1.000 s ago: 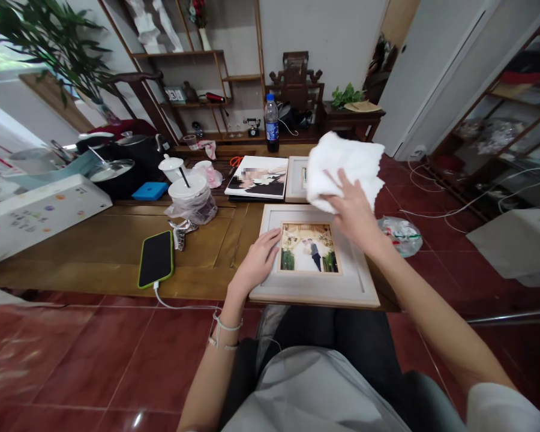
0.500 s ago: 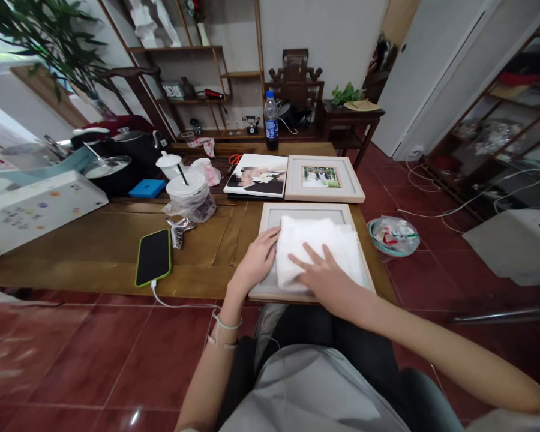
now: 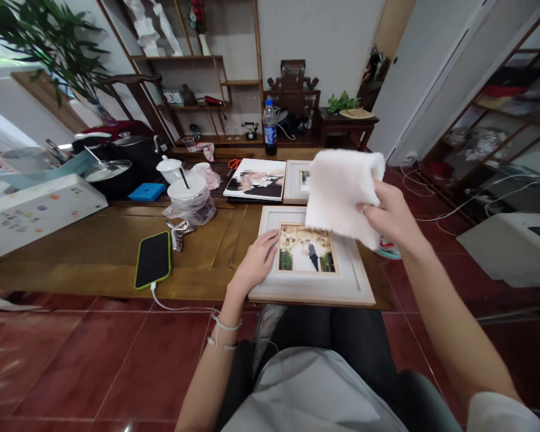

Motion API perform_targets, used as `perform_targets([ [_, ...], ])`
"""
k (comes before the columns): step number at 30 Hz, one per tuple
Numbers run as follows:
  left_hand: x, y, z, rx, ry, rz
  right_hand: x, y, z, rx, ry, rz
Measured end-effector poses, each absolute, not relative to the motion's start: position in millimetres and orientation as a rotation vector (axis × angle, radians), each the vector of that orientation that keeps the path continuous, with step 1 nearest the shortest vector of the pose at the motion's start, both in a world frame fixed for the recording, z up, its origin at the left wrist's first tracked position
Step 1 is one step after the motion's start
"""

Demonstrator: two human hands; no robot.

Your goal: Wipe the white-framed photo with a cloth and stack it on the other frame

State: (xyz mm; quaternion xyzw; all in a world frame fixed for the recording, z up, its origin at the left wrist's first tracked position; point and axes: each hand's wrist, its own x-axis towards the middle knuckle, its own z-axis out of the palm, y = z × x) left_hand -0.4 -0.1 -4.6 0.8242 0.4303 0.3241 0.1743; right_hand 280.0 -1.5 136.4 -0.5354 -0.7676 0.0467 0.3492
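A white towel (image 3: 339,195) is gripped at its right side by my right hand (image 3: 393,216), lifted above the right part of a picture frame. That picture frame (image 3: 265,285) lies flat at the table's front edge, its pale border around a photo (image 3: 306,249) of two people. My left hand (image 3: 257,261) rests flat on the frame's left side, fingers stretched out to the photo's edge. Behind it lies a second picture frame (image 3: 292,191), partly hidden by the towel. Beside that is a photo book or print (image 3: 256,180) on a dark item.
On the wooden table (image 3: 207,258) are a phone (image 3: 153,261) on a charging cable, a lidded cup with a straw (image 3: 188,198), a blue box (image 3: 147,191), a bottle (image 3: 270,129) and a long white box (image 3: 40,213). Right of the table stands a white box-like object (image 3: 508,249).
My right hand has gone from lying on the towel to gripping it. The towel has risen off the frame, baring the photo. My left hand has stayed in place.
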Motion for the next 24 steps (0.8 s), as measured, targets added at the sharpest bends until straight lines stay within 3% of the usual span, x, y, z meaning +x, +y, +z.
perform_targets([
  [4, 0, 0, -3, 2.345, 1.219, 0.902, 234, 33, 116, -1.272, -2.304, -0.271],
  [11, 0, 0, 1, 2.359, 1.218, 0.893, 186, 55, 62, -0.985, -2.794, -0.143],
  [18, -1, 0, -3, 2.325, 1.228, 0.888, 242, 36, 74, -1.158, -2.855, -0.161],
  [24, -1, 0, -3, 2.317, 1.229, 0.903, 301, 17, 90, -1.607, -2.734, -0.156],
])
